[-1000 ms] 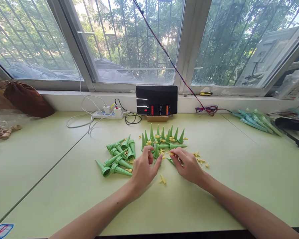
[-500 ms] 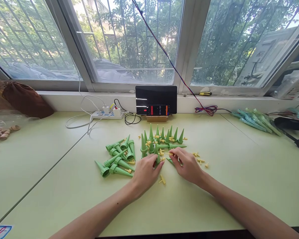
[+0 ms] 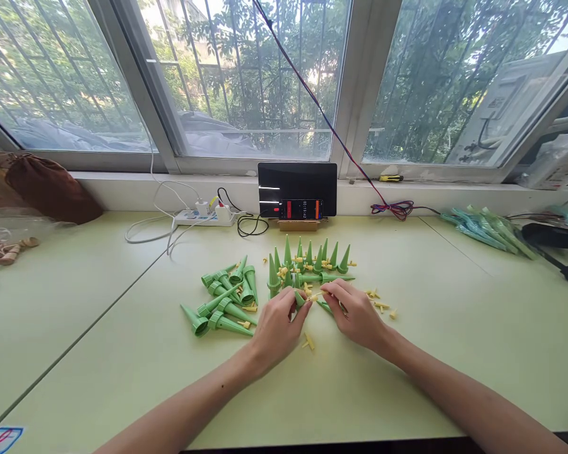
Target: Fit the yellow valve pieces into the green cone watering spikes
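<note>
My left hand (image 3: 279, 318) is closed around a green plastic watering spike (image 3: 300, 299), mostly covered by the fingers, with a small yellow fitting (image 3: 311, 299) at its side. Facing it, my right hand (image 3: 348, 306) pinches a thin yellow plastic piece (image 3: 320, 292), its tip close to that fitting; whether they touch I cannot tell. Beneath the right fingers lies another green spike (image 3: 325, 306), partly hidden. Several spikes with yellow fittings stand upright behind the hands, such as this green cone (image 3: 344, 260). A loose yellow T-shaped valve (image 3: 308, 342) rests in front, between my wrists.
Left of my hands is a pile of green spikes (image 3: 224, 306). Several yellow valves (image 3: 381, 306) lie to the right. Behind stand a dark tablet (image 3: 297, 176) and a phone (image 3: 303, 209), with a power strip (image 3: 203, 219) and cables beside them. Bagged parts (image 3: 487, 230) lie far right.
My left hand has tilted the spike and brought its yellow fitting slightly right and up, nearer the piece in my right hand. The right hand has barely moved.
</note>
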The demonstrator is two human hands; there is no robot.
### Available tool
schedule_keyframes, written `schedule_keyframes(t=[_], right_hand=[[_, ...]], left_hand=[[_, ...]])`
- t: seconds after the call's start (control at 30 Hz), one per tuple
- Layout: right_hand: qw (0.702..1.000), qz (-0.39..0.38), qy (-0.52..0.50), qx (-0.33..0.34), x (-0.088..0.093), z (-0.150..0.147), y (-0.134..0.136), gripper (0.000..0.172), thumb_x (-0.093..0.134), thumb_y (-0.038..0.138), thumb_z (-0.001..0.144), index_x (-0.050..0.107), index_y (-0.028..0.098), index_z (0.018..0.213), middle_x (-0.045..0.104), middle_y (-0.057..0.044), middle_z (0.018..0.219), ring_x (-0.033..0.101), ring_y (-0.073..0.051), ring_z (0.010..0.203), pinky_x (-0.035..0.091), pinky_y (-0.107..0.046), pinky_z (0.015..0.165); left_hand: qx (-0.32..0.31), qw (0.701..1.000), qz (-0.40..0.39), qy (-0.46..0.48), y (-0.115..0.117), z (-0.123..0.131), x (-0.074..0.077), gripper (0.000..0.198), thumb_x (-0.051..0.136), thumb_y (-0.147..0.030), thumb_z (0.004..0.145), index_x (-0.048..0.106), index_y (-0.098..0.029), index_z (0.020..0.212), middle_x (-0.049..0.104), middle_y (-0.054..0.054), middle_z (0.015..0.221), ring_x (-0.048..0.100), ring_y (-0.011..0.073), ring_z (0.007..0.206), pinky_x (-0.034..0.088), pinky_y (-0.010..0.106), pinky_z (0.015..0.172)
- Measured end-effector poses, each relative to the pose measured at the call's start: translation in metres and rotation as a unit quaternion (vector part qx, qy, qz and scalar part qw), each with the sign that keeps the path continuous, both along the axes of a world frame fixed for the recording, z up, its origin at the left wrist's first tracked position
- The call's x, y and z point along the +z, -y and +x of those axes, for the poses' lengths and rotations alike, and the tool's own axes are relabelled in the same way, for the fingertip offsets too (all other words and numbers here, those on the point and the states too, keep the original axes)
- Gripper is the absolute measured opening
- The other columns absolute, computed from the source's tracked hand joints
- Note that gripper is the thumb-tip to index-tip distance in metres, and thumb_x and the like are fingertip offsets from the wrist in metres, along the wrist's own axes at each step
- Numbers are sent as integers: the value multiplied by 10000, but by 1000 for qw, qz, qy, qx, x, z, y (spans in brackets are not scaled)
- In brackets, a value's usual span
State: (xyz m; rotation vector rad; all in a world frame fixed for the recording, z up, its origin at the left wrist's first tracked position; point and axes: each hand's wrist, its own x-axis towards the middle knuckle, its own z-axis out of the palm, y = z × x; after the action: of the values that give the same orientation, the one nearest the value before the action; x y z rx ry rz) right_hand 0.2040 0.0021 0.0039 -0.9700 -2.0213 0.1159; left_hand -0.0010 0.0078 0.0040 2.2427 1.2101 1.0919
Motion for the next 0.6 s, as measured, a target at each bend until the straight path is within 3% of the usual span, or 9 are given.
schedule_keyframes(t=[0.6], right_hand=[[1000, -5, -4, -10, 3, 0, 1, 154, 425, 207, 1053, 578, 216, 1033, 595, -44, 835, 536, -164, 649, 445, -277, 593]], left_hand=[[1, 999, 39, 20, 0, 0, -1, 178, 555, -283, 995, 595, -191, 847, 667, 11, 859, 502, 108, 585, 404, 257, 566]])
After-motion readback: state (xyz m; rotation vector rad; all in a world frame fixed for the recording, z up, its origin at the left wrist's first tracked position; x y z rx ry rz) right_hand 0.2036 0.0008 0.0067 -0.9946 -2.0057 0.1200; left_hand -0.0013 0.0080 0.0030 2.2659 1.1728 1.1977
